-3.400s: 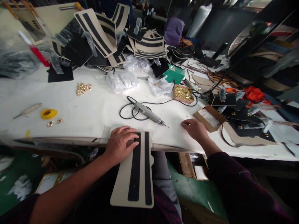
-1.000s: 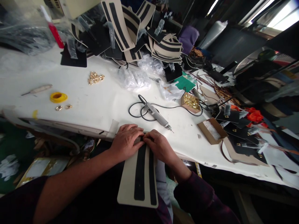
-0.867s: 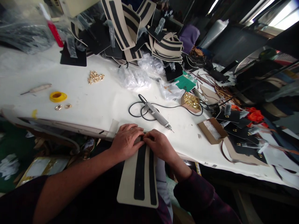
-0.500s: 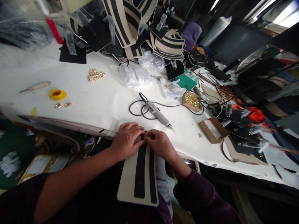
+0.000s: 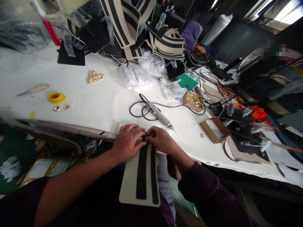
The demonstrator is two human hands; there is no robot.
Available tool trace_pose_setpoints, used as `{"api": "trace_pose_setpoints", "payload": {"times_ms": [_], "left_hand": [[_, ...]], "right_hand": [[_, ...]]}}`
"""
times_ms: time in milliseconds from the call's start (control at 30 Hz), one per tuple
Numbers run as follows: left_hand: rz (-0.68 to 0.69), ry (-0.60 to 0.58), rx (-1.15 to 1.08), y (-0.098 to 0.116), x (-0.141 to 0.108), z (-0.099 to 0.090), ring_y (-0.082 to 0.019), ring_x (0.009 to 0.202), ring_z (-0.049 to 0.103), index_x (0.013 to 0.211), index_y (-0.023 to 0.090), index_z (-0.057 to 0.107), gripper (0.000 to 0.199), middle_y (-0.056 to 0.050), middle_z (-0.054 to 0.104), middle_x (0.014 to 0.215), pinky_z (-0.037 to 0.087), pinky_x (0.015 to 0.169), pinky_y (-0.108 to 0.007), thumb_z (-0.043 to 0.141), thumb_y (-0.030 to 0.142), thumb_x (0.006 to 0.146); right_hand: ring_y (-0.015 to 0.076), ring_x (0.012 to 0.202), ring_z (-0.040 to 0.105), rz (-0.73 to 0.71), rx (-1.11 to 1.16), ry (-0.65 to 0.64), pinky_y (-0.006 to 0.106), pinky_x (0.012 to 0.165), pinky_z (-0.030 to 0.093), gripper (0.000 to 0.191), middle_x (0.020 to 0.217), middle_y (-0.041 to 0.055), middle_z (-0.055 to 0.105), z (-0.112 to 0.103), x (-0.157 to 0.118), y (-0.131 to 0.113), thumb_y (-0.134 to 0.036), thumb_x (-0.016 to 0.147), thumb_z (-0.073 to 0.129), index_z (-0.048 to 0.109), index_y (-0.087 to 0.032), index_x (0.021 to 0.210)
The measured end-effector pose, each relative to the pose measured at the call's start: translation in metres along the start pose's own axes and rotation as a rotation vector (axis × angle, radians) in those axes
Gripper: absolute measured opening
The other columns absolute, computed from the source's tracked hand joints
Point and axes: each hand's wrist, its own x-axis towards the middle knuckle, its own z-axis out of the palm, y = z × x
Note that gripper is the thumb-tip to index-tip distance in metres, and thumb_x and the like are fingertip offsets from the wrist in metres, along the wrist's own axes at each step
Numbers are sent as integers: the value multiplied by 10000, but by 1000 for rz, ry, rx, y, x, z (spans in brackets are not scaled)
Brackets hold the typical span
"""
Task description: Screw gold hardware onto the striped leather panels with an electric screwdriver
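A beige panel with black stripes (image 5: pixel 130 184) hangs from the table's front edge over my lap. My left hand (image 5: pixel 127 142) lies across its upper end, fingers pressed together on it. Close beside, my right hand (image 5: pixel 157 138) pinches at a small dark part at the panel's top; the part is mostly hidden by the fingertips. Just beyond the hands, a grey pen-like tool (image 5: pixel 158 115) with a looped black cable rests on the white table (image 5: pixel 106 101).
Gold fittings (image 5: pixel 94 76), a yellow tape roll (image 5: pixel 56 97) and an awl (image 5: pixel 34 90) lie at left. A box of gold pieces (image 5: pixel 193 100) and an open carton (image 5: pixel 215 130) stand at right. Striped panels (image 5: pixel 169 44) are heaped behind.
My right hand has shifted slightly up at the panel's top edge, its fingers still pinched. The view has moved a little; my left hand stays on the panel.
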Motion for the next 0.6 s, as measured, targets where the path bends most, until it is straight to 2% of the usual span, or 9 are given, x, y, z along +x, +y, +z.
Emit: {"api": "trace_pose_setpoints", "payload": {"times_ms": [133, 367, 600], "left_hand": [[-2, 1, 3, 0, 0, -1, -320, 1334, 576, 1153, 254, 706, 236, -32, 751, 1336, 406, 1102, -528, 719, 354, 940], [6, 14, 5, 0, 0, 1, -319, 1333, 579, 1150, 272, 722, 222, -34, 748, 1346, 405, 1107, -526, 712, 356, 945], [15, 19, 15, -3, -1, 2, -313, 1335, 573, 1165, 286, 723, 231, -26, 745, 1349, 405, 1104, -522, 710, 361, 947]], "right_hand": [[119, 633, 551, 16, -38, -35, 241, 577, 381, 122, 684, -59, 612, -3, 5, -4, -189, 762, 741, 643, -201, 832], [116, 621, 562, 14, -11, 18, 230, 566, 385, 101, 677, -53, 622, 3, 2, 5, -194, 782, 741, 656, -204, 835], [107, 559, 554, 39, 148, -41, 222, 523, 401, 112, 625, -70, 597, 0, -2, 4, -196, 812, 736, 647, -198, 879]]}}
